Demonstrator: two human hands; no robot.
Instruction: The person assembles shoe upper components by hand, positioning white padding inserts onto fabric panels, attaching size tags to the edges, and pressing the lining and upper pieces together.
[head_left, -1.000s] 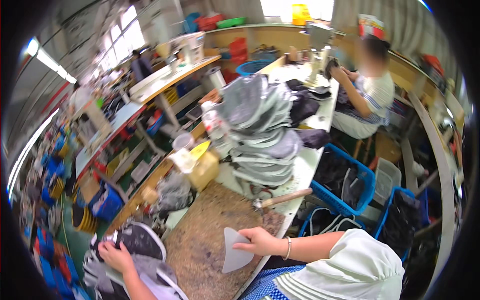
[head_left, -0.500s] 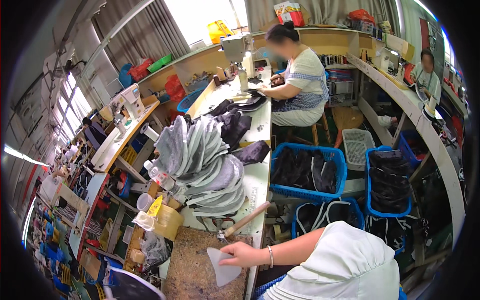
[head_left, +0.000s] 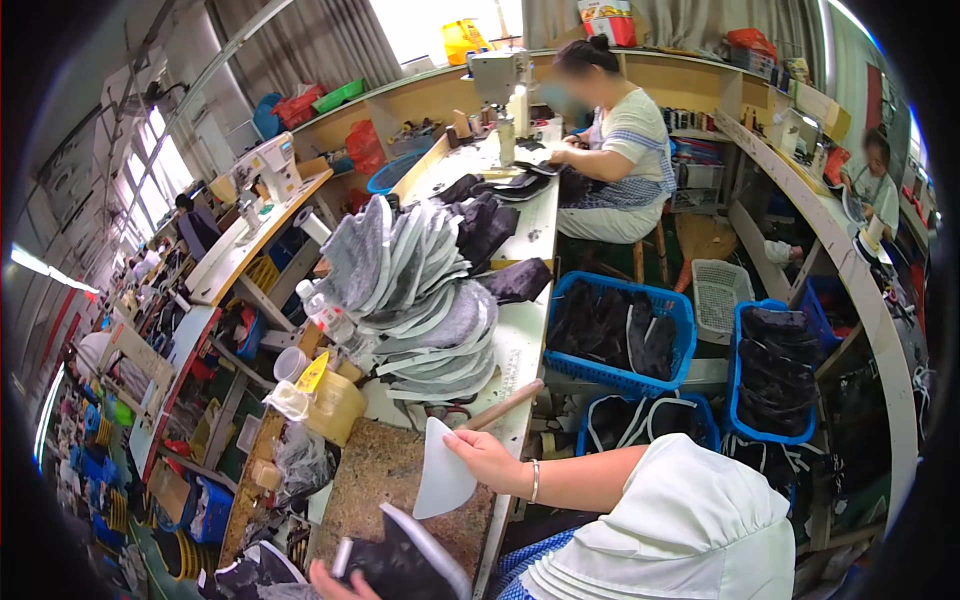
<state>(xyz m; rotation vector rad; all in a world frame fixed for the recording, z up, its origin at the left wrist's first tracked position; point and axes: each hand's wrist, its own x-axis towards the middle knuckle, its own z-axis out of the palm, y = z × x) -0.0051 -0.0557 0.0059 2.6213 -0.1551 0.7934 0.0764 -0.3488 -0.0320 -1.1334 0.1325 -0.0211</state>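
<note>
My right hand grips a thin white, curved plate between thumb and fingers, held up over a worn brown work board. At the bottom edge, my left hand has hold of a black fuzzy fabric piece with white edging. This piece overlaps the near part of the board; part of the left hand is cut off by the frame. Just beyond the right hand lies a hammer with a wooden handle, its head partly hidden. A large stack of grey fabric pieces with pale edges rises behind the board.
Left of the board stand a yellowish plastic container and a clear bottle. Blue baskets with black pieces sit on the right. A co-worker sits at a sewing machine at the table's far end. More black pieces lie lower left.
My left hand has come into view with the black piece, which has moved right onto the board. My right hand has raised the white plate slightly and turned it. The view has shifted a little.
</note>
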